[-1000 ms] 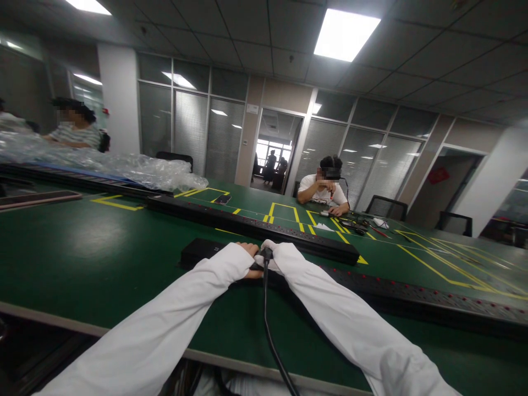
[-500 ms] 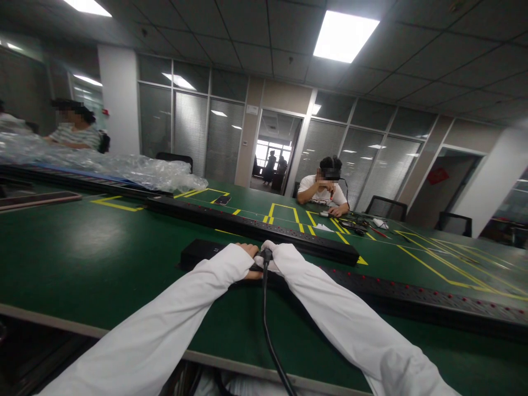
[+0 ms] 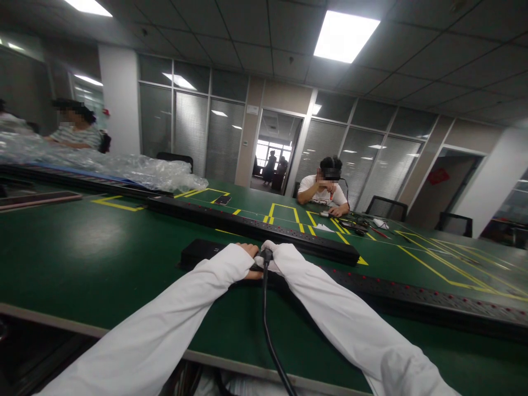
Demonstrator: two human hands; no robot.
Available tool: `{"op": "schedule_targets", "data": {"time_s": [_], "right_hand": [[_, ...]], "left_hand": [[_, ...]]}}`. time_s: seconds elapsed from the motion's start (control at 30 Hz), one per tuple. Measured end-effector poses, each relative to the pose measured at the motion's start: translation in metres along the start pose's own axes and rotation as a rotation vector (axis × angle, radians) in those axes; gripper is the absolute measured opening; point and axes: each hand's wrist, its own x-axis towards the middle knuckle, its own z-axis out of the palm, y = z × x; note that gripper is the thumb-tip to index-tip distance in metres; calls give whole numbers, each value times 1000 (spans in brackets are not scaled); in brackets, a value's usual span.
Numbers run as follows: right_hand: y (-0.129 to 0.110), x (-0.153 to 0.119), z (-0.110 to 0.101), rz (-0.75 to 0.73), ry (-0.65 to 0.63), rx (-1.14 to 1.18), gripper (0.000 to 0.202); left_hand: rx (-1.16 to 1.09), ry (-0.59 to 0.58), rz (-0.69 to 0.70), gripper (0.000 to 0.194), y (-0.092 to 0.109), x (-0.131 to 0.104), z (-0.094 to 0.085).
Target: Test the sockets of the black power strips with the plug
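Observation:
A long black power strip [image 3: 396, 291] with a row of red-marked sockets lies across the near side of the green table, running off to the right. My left hand [image 3: 250, 254] is wrapped around it near its left end, fingers over the top and thumb along the near side. Close beside it, my right hand [image 3: 269, 246] is closed around a black power plug [image 3: 267, 256] at the strip. The plug's face is hidden, so I cannot tell whether it sits in a socket. From it a thick black cable [image 3: 266, 313] drops over the table edge toward me.
A second black power strip [image 3: 247, 225] lies just beyond my hands. Clear plastic wrap [image 3: 136, 168] and a phone [image 3: 223, 199] are farther back on the green table [image 3: 103, 264], which has yellow tape marks. Across it a person [image 3: 324, 190] sits among cables; others sit at left.

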Motion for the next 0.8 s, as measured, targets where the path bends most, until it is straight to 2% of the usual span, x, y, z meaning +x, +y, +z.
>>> {"op": "schedule_targets", "data": {"time_s": [0.4,0.63,0.8], "right_hand": [[3,1,5,-2,44,-59,36],[3,3,0,55,-10,93,30],[15,5,-1,27,-68,213,30]], "left_hand": [[-1,-6,-30,61,4,-1,-5],[7,22,12,65,1,-2,-2],[7,48,3,63,0,-2,2]]}}
